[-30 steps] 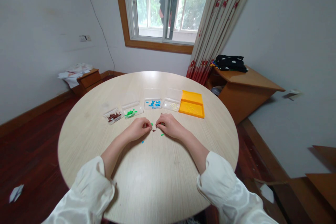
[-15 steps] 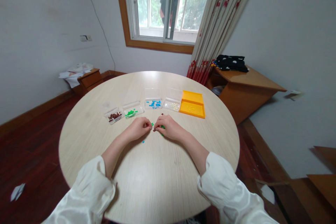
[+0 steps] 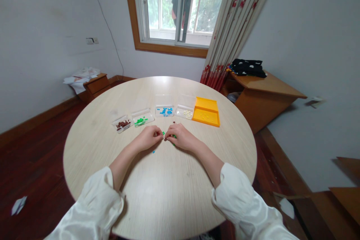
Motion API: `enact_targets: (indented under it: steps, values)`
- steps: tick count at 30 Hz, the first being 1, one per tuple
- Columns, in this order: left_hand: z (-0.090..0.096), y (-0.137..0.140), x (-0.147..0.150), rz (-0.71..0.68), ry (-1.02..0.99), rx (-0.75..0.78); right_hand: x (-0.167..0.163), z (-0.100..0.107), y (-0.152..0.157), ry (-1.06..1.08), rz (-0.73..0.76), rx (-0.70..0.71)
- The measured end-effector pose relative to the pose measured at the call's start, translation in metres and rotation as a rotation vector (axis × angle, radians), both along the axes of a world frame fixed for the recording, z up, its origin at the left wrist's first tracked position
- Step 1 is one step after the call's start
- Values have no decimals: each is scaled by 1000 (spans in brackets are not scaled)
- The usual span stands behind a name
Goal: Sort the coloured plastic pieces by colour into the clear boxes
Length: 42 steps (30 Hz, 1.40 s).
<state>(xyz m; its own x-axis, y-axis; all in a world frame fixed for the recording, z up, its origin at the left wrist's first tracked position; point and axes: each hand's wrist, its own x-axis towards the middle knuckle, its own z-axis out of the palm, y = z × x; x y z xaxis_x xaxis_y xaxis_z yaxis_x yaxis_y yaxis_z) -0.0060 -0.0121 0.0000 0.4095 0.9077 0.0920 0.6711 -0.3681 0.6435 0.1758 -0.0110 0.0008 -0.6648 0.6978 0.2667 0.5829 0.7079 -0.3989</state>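
My left hand (image 3: 149,136) rests over the middle of the table, thumb and fingers pinched together; whatever they hold is too small or hidden to make out. Facing it, my right hand (image 3: 180,135) pinches a small brown building brick (image 3: 165,139) at its fingertips. Between the two hands lies a small green brick (image 3: 163,133). More green bricks (image 3: 174,136) show partly under my right fingers. One brown brick (image 3: 174,122) lies just beyond the right knuckles, and a tiny blue brick (image 3: 153,152) sits nearer me, below the left hand.
Beyond my hands stand open clear boxes: one with brown bricks (image 3: 123,124), one with green bricks (image 3: 140,121), one with blue bricks (image 3: 165,111), one with whitish bricks (image 3: 187,113). An open yellow case (image 3: 206,123) is at their right. The round table (image 3: 165,195) extends towards me.
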Motion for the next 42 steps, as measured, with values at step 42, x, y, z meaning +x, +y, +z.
enact_targets:
  steps: [42]
  values:
    - [-16, 6, 1, 65, -127, -78, -2, -3, -1, 11, -18, 9]
